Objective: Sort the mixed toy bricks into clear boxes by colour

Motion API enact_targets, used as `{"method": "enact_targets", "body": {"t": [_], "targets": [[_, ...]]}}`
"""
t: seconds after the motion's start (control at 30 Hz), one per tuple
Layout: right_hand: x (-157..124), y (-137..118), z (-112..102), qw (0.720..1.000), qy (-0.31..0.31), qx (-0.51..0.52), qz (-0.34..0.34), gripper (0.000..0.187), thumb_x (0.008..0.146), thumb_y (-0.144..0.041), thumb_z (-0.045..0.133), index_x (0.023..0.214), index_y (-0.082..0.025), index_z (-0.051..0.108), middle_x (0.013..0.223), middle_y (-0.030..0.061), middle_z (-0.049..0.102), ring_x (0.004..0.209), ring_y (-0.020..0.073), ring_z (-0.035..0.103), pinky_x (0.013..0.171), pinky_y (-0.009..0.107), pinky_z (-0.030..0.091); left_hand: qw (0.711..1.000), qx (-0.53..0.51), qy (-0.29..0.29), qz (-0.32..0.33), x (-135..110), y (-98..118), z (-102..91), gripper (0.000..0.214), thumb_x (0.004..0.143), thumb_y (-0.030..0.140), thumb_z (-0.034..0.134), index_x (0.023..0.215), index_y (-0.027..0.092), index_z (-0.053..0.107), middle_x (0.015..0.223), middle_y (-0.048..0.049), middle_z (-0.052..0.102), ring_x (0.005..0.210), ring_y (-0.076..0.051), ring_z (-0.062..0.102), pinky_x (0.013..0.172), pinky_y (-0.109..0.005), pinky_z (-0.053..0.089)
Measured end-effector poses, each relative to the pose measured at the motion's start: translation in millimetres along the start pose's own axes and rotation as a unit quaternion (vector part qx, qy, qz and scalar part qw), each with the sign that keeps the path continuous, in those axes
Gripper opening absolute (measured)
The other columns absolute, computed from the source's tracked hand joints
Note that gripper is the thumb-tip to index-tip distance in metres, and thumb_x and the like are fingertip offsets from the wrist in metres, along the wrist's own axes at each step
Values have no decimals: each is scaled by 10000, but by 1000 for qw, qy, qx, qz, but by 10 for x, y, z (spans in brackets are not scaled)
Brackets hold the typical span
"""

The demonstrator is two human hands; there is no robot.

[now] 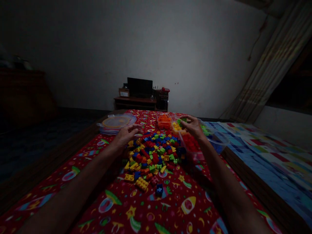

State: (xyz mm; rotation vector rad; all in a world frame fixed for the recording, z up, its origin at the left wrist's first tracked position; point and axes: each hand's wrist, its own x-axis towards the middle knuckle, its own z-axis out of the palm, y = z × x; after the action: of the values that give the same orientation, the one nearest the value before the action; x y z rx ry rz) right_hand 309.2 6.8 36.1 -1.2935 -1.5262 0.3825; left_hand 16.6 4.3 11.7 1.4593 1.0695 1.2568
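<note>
A heap of small plastic building bricks [153,156] in red, blue, yellow, green and orange lies on a red patterned cloth [151,208]. My left hand [126,134] rests at the heap's far left edge, fingers loosely curled over the bricks; whether it holds one is hidden. My right hand [193,125] reaches over clear containers at the far right, fingers bent, close to a green brick [179,122]. A clear tub of red bricks [190,143] sits just below that hand. An orange-filled tub [164,121] and a yellow-filled tub [176,126] stand behind the heap.
A stack of clear lids [116,123] lies at the far left of the cloth. Another clear tub [218,139] stands at the right edge. A chequered blue mat [265,159] lies to the right. A low cabinet with a dark screen [140,87] stands against the far wall.
</note>
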Motion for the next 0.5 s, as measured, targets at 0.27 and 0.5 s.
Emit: {"method": "enact_targets", "body": {"t": [0.27,0.5], "targets": [[782,781,-830,904,22,-426,31,272,739,-157,547,960,-114,701,747,112,690,660,158,614,579,239,396,992,118,45,2,188,-182,-331,360,655,413,603,901,153,638,870,-60,699,819,-221,669,771,-342,544],[1033,950,-768,904,-10,-428,5,212,729,-241,638,801,-60,721,783,210,677,659,151,571,556,278,305,916,395,54,45,311,-456,-534,405,748,426,423,931,159,668,970,-93,693,936,-274,619,867,-366,461]]}}
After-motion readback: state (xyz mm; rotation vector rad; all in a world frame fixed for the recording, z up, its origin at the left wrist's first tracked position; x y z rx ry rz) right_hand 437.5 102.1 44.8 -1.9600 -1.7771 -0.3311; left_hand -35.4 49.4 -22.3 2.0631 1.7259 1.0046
